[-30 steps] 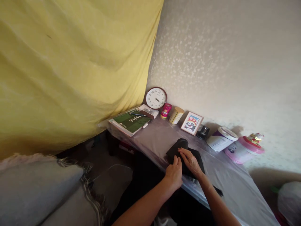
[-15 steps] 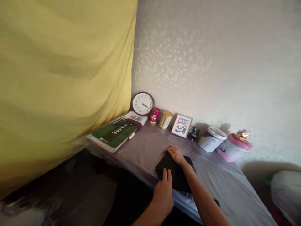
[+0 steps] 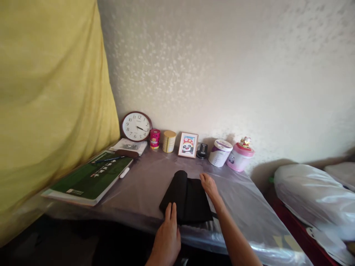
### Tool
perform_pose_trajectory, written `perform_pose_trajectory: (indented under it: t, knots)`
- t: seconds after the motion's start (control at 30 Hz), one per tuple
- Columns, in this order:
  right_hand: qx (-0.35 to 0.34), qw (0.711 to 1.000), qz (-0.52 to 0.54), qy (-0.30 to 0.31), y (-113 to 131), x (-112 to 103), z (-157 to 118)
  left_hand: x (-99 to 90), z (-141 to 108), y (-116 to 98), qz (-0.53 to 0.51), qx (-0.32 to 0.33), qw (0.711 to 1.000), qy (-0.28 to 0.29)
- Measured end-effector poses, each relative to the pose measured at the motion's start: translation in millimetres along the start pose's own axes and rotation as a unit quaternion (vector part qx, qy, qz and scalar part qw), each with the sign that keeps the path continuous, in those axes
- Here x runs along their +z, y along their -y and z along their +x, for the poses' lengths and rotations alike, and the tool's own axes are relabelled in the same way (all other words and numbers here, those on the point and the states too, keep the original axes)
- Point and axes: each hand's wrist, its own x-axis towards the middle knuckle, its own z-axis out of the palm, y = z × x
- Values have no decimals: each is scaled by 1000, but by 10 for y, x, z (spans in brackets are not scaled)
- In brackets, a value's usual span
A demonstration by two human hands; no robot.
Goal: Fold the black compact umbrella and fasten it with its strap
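A black folded cloth [image 3: 185, 197] lies on the table near its front edge, with a rounded fold raised along its left part. My left hand [image 3: 166, 234] is at the cloth's near left edge, two fingers laid over it and the rest curled beneath. At the far right corner, my right hand [image 3: 209, 186] pinches the cloth's edge with its fingers bent together. A dark strip [image 3: 215, 215] shows by the cloth's right side, partly behind my right forearm.
Plastic sheeting covers the table [image 3: 146, 181]. To the left lie a green book [image 3: 91, 181], a pen [image 3: 109, 159] and a white marker [image 3: 124, 172]. Along the wall stand a clock [image 3: 137, 126], cans, a framed panda picture [image 3: 188, 145] and tubs [image 3: 220, 153]. Plastic-wrapped bundles [image 3: 313, 192] sit at right.
My view has swung to the right. My right hand has moved from the top of the black cloth to its right corner, and the cloth now shows a raised fold and spreads wider.
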Motion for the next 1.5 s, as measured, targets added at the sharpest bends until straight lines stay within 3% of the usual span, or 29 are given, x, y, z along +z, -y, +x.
perform_pose_trajectory:
  t: [0.13,0.2,0.33,0.47,0.57,0.83,1.03,1.13,1.4,1.5]
  knots:
    - [44,997,40,59,-256,-152,-372,-13,0,0,3,1,1000,1]
    - [56,991,88,79,-244,-166,-522,-8,2,2,7,2,1000,2]
    - [27,992,111,45,-86,-167,-694,5,-1,7,21,5,1000,2]
    - [26,989,134,61,57,-166,-710,-1,5,-6,25,4,1000,8]
    - [18,975,210,74,189,-149,-666,-15,16,-28,30,-3,999,18]
    - [4,939,324,115,788,29,-474,35,34,-48,47,-6,999,21]
    - [26,940,298,163,953,365,-397,53,75,-40,61,-9,997,46]
    - [7,957,231,176,962,451,-411,79,89,-2,64,-9,997,36]
    - [-74,982,87,150,1015,378,-448,103,1,150,40,17,999,-21]
    - [-100,974,90,180,1047,344,-478,20,-4,111,54,39,998,-6]
